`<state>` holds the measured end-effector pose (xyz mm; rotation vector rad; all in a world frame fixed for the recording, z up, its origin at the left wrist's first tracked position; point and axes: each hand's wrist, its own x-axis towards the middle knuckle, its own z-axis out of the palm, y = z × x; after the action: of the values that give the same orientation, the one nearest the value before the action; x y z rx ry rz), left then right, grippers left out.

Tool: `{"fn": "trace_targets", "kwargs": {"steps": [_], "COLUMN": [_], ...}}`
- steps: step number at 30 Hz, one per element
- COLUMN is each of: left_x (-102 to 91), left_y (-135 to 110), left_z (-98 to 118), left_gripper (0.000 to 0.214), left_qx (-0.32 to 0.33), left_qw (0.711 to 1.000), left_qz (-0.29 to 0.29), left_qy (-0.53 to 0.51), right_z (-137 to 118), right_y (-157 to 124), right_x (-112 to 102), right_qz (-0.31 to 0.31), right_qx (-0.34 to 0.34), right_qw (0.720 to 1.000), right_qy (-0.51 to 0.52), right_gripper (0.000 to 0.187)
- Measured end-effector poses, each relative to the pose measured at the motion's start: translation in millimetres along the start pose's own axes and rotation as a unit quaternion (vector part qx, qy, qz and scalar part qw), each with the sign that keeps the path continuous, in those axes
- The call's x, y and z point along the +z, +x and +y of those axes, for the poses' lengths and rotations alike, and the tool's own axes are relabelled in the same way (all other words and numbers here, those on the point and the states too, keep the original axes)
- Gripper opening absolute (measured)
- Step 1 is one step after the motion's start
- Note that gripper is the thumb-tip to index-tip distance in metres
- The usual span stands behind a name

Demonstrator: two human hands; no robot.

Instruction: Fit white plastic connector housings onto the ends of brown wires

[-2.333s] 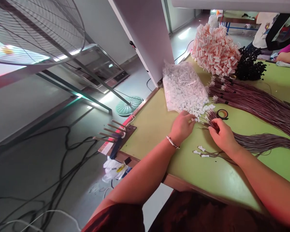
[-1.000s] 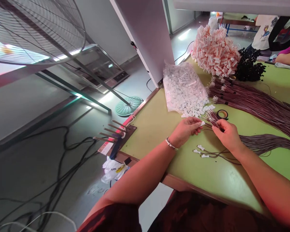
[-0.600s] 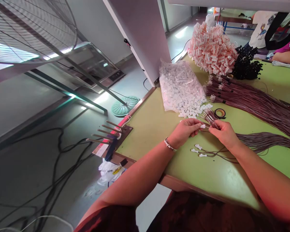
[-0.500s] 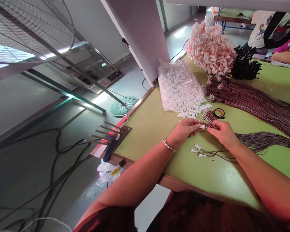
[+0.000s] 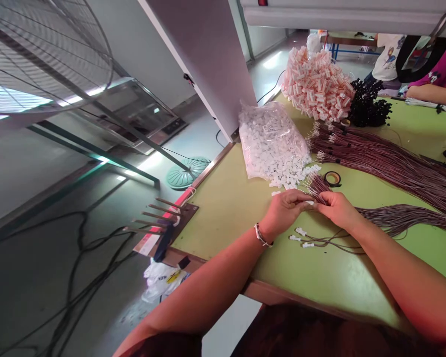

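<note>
Tabletop [image 5: 223, 213], green w/ brown edge, carries nearly everything. On it, biggest container: clear plastic bag [image 5: 273, 141], lying flat, full of small white connector housings, printed label on top. Bag's near end spills loose white housings [image 5: 290, 176] onto the tabletop. Beyond bag, heaped: pink-and-white pcs [image 5: 317, 87], w/ a pile of small black pcs [image 5: 369, 106] right beside. Large brown wire bundle [image 5: 386, 153] runs off to the right, bare tips twd bag; smaller wire bundle [image 5: 412, 215] lies nearer the person. Below tabletop's near-left edge, white plastic carrier bag [image 5: 161, 277], yellow print; contents can't be made out.

L hand [image 5: 282, 213]: fingers curled, thumb + index pinched on one white connector [image 5: 309, 203], just short of the spilled housings. R hand [image 5: 338, 210]: closed on the smaller bundle nr its tips, thumb + finger up against the same connector. Black tape roll [image 5: 325, 179] sits just above R hand. Three wired white connectors [image 5: 308, 245] lie on tabletop below the hands, apart from them.

Vs. earlier: 2.3 s ago L hand was at the spilled housings, well off R hand; 0.5 s ago a gap w/ a wire showed btwn hands. Now fingertips meet, connector mostly covered. Three wired connectors: same spot on tabletop.
</note>
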<state>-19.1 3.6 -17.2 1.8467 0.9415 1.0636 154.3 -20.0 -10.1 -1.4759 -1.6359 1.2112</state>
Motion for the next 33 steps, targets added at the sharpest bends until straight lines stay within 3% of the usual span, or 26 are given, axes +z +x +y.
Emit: {"fn": "trace_targets", "kwargs": {"steps": [2,7,11,18,27,33], "left_x": [2.3,2.6,0.9,6.9,6.5,2.1], "left_y": [-0.9,-4.3,-4.5,-6.2,-5.1,-8.1], "left_z": [-3.1,-14.2,-13.3,-13.2,-9.5,-10.3], "left_gripper": [0.008,0.014,0.014,0.008,0.012,0.018], "left_qx": [-0.008,-0.111,-0.113,-0.047,0.116,0.143], "left_qw": [1.0,0.993,0.993,0.999,0.985,0.972], "left_qz": [0.001,0.016,0.0,-0.006,-0.023,-0.031], "left_qy": [-0.014,-0.044,-0.038,-0.012,0.127,0.184], "right_z": [1.3,2.5,2.8,9.5,10.9,7.2], "right_y": [-0.4,-2.8,-3.5,-3.9,-2.0,-1.0], "right_x": [-1.0,-5.8,-3.3,5.3,4.7,1.0], "right_qz": [0.012,0.056,0.078,0.089,0.072,0.056], "right_qx": [-0.004,0.011,-0.022,-0.072,-0.106,-0.085], "right_qw": [1.0,0.996,0.993,0.983,0.982,0.987], "right_qy": [-0.028,-0.066,-0.082,-0.143,-0.142,-0.122], "right_gripper": [0.034,0.023,0.022,0.023,0.027,0.025]}}
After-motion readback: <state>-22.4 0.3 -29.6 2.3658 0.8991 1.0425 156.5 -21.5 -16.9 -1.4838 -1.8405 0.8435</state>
